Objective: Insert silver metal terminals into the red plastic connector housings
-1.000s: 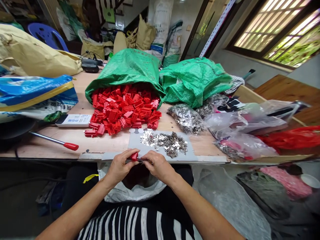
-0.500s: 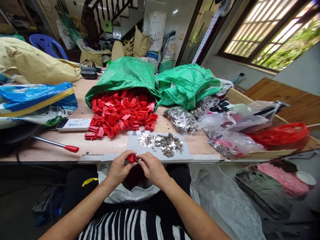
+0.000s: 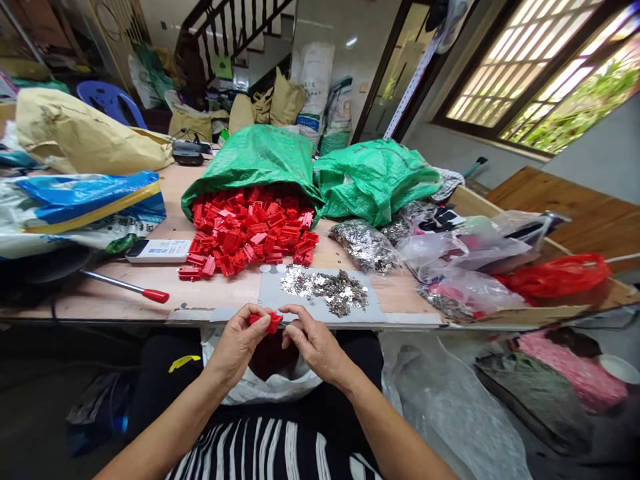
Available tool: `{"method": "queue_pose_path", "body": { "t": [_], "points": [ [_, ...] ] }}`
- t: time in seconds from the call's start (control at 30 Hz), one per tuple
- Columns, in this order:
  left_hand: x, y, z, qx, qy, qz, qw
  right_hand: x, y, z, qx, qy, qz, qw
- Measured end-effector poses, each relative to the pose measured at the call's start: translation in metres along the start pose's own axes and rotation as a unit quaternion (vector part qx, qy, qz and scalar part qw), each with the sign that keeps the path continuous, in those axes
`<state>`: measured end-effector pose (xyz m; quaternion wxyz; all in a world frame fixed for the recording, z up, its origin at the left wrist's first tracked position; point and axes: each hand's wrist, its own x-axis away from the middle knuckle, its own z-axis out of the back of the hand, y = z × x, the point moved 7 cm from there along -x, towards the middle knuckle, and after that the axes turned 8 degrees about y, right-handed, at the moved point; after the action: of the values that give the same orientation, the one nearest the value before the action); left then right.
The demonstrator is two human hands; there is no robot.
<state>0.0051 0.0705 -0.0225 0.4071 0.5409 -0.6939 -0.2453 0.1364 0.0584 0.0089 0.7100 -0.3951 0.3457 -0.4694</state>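
My left hand (image 3: 240,347) pinches a small red plastic part (image 3: 273,323) between thumb and fingers, just over the table's front edge. Close to the right end of that part is my right hand (image 3: 317,347), its index finger stretched out and its thumb apart from it; no piece shows clearly between them. Beyond the hands, a pile of small silvery metal pieces (image 3: 345,293) lies on a grey sheet (image 3: 273,300). A heap of similar red plastic parts (image 3: 250,233) spills from the mouth of a green woven sack (image 3: 260,153).
A white sack (image 3: 270,390) sits open on my lap below the hands. To the left are a red-tipped metal lever (image 3: 155,295) and a white box-like device (image 3: 159,251). A bag of metal pieces (image 3: 365,245) and a second green sack (image 3: 375,177) stand at the right.
My right hand's fingers have parted and drawn slightly right of the red part. The left hand still holds it, and more of it shows. The whole view has shifted a little.
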Motion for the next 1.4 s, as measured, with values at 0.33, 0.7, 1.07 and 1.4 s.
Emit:
{"method": "queue_pose_path", "body": {
  "t": [0.33, 0.7, 1.07, 1.4],
  "points": [
    [-0.014, 0.009, 0.015, -0.285, 0.01, -0.215, 0.934, -0.009, 0.011, 0.011, 0.135, 0.065, 0.016, 0.989],
    [-0.025, -0.003, 0.019, -0.485, -0.041, -0.312, 0.816, -0.019, 0.034, 0.001, 0.21, 0.039, 0.014, 0.977],
    [-0.024, -0.002, 0.018, -0.508, -0.04, -0.342, 0.79, -0.024, 0.04, 0.001, 0.171, 0.021, 0.02, 0.985],
    [-0.022, -0.007, 0.018, -0.483, 0.004, -0.338, 0.807, -0.025, 0.033, -0.006, 0.222, 0.015, -0.006, 0.975]
  ]
}}
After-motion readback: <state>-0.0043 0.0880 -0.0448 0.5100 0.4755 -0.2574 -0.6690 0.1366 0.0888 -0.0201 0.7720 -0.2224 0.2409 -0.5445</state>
